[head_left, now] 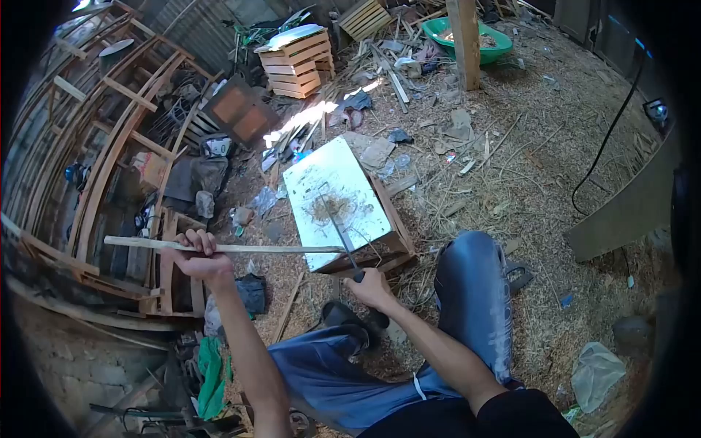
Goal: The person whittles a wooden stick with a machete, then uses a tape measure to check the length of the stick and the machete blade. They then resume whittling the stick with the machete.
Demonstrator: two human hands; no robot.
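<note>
My left hand (197, 254) is closed around a thin, pale wooden stick (274, 249), which runs level across the view to the near edge of a wooden box with a white top (303, 193). In my closed right hand (372, 289) is the dark handle of a long knife (340, 230). Its narrow blade points away from me over the white top and crosses the stick close to the stick's right end. Wood shavings (328, 210) and dark marks lie on the white surface around the blade.
A wooden rack frame (109, 153) stands on the left. Behind the box are stacked wooden crates (298, 64), a wooden post (464, 44) and a green basin (500, 47). Shavings and scraps cover the ground. A grey board (621, 201) leans at right, near a hanging black cable (613, 139).
</note>
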